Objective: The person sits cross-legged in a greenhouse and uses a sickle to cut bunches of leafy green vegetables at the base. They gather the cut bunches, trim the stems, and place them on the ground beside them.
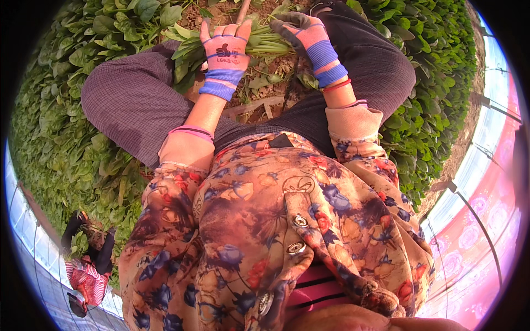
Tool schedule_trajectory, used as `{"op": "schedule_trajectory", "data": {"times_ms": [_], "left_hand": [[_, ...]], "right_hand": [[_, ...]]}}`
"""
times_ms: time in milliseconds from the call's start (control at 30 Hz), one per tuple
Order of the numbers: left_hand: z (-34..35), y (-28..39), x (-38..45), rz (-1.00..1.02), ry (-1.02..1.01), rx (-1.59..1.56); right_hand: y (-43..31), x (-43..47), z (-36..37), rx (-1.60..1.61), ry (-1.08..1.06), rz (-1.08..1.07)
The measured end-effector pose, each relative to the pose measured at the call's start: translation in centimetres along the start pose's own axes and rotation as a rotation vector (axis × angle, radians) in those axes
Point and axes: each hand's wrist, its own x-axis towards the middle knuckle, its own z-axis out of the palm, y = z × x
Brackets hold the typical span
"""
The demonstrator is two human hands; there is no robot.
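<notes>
My left hand point(225, 49), in a pink and blue work glove with a printed thumbs-up, is closed over a bunch of leafy greens, apparently spinach point(265, 41). Its leaves spread to the left and its pale stems point right. At the stem ends is my right hand point(300, 35), gloved alike with a dark palm side, its fingers bent against the stems; whether they grip any is hidden. A wooden stick or handle point(243, 11) rises just beyond my left fingers; its lower end is hidden.
Dense leafy crop grows at left point(83, 116) and right point(426, 82). Between my bent legs lies soil point(277, 68) with loose leaves and a flat strip point(254, 106). Another person point(89, 273) sits among the plants at lower left. Sheeting on a curved frame point(476, 215) stands at right.
</notes>
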Motion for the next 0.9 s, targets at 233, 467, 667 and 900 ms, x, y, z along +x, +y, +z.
{"op": "schedule_trajectory", "data": {"times_ms": [233,467,667,900], "left_hand": [[-0.5,0.3,0.2,-0.031,-0.040,-0.055],[0.2,-0.1,-0.1,-0.169,-0.058,-0.133],[1.8,-0.7,0.0,-0.299,-0.120,-0.289],[-0.1,0.5,0.5,-0.224,-0.066,-0.194]], "right_hand": [[4.5,2.1,0.8,0.202,0.135,-0.324],[-1.4,0.0,-0.7,0.665,0.243,-0.112],[8.2,3.5,-3.6,0.137,0.046,-0.443],[-0.5,-0.9,2.7,0.597,-0.321,-0.147]]}}
